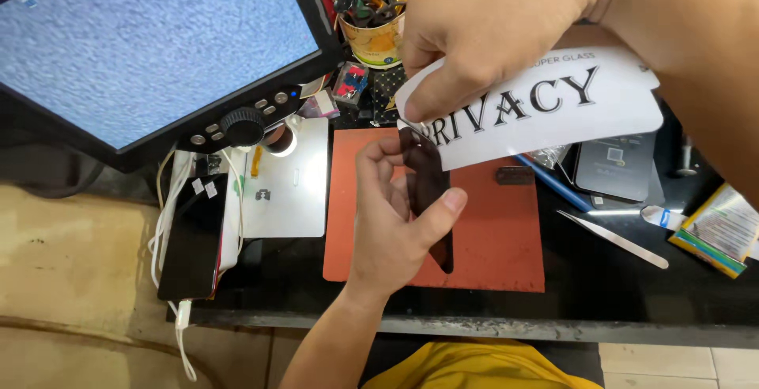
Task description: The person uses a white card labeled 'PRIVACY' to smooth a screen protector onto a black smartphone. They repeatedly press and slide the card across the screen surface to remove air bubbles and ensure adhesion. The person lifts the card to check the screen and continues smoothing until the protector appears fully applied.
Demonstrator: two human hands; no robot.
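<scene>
My left hand [391, 215] grips a dark tinted glass screen protector [428, 193] by its edges, thumb on its right side, holding it upright above an orange work mat [490, 223]. My right hand [490, 29] is raised higher and pinches a white flat sleeve with large black lettering [553, 108] at its left end. The top of the dark glass meets the sleeve's left opening, just under my right thumb.
A monitor [150, 41] with a control knob fills the upper left. A black phone [190, 235] and a white plate [288, 183] lie left of the mat. A tin of tools [375, 17] stands behind. Metal tweezers [613, 239], a blue pen [553, 183] and a dark phone [613, 168] lie right.
</scene>
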